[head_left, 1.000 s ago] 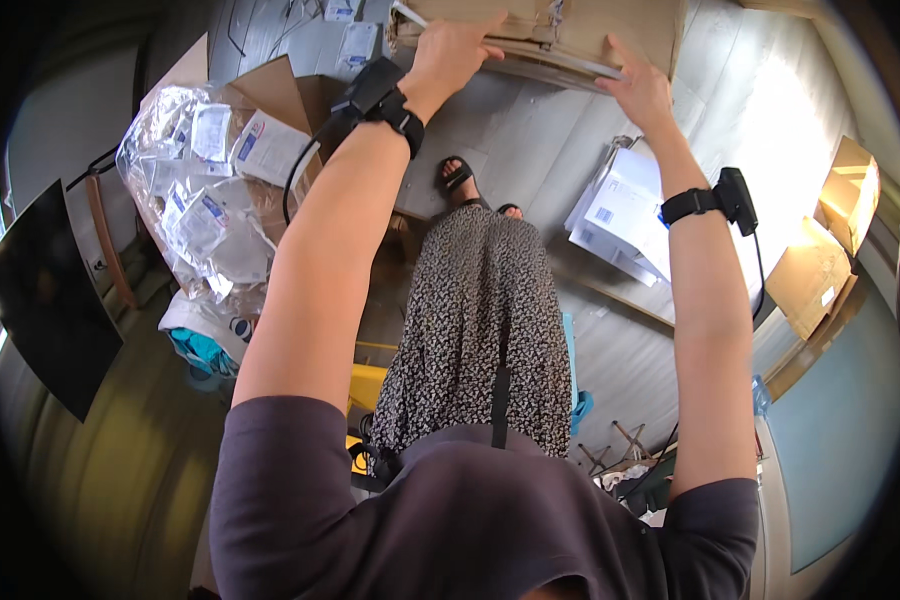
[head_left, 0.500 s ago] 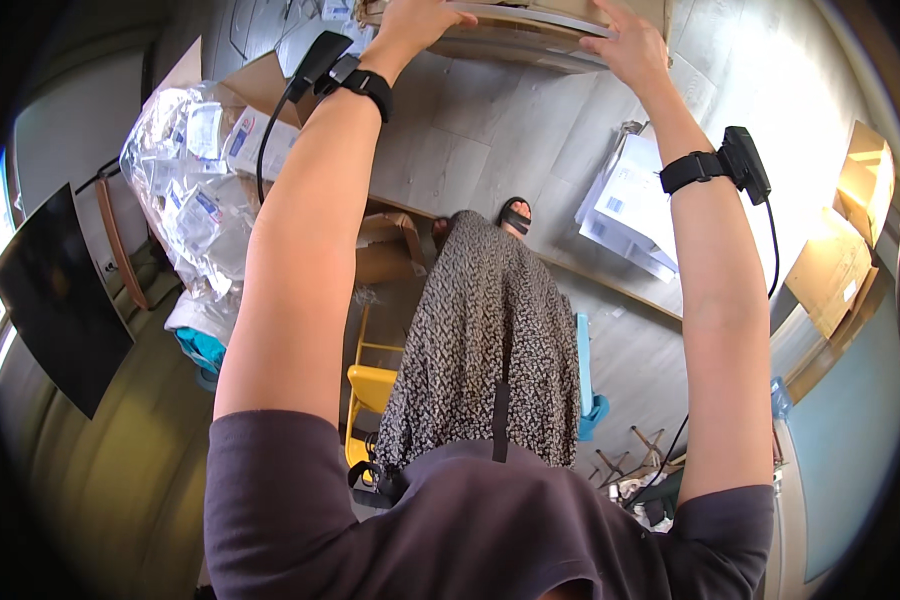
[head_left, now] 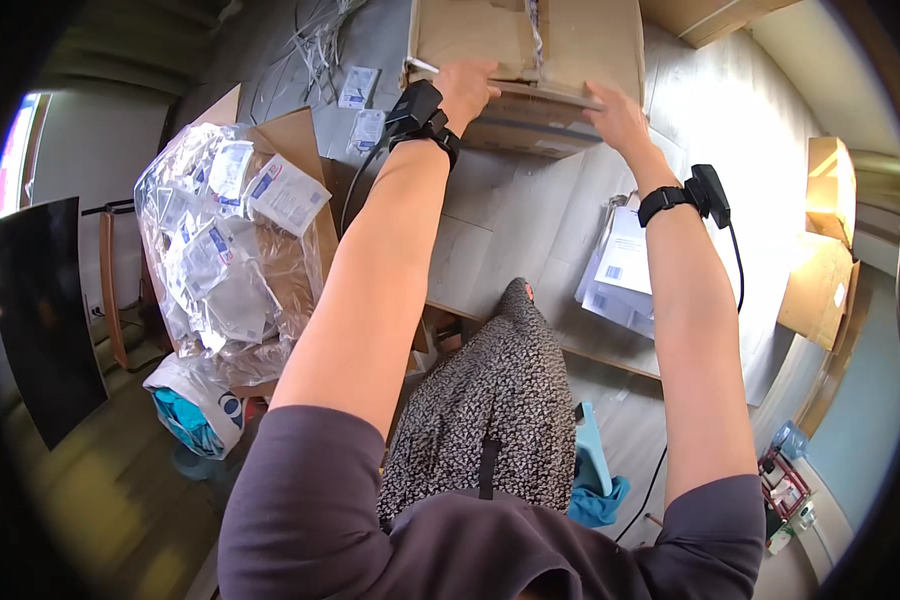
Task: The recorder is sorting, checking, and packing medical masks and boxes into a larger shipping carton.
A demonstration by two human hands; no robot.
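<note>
At the far middle, a brown cardboard box [head_left: 580, 40] rests on the grey plank surface [head_left: 470, 205]. My left hand [head_left: 467, 93] grips the left part of its near top edge, fingers bent over the rim. Farther right on that same edge, my right hand [head_left: 618, 118] is closed on the cardboard, thumb side toward the middle. A narrow pale band runs along the edge between both hands. A torn strip of tape or film lies down the middle of the box top. Black straps with small dark devices and cables circle both wrists.
On the left stands an open carton lined with a clear plastic bag [head_left: 220, 220] of white packets. Loose pale straps [head_left: 320, 45] and packets [head_left: 358, 88] lie beyond it. White papers [head_left: 620, 265] are stacked right of centre, with cartons [head_left: 818, 290] farther right. A light-blue stool [head_left: 592, 450] stands beside my skirt.
The view has shifted, so the cardboard box shows more fully and lower in the picture. Both hands remain on its near edge. My foot is now mostly covered by the skirt.
</note>
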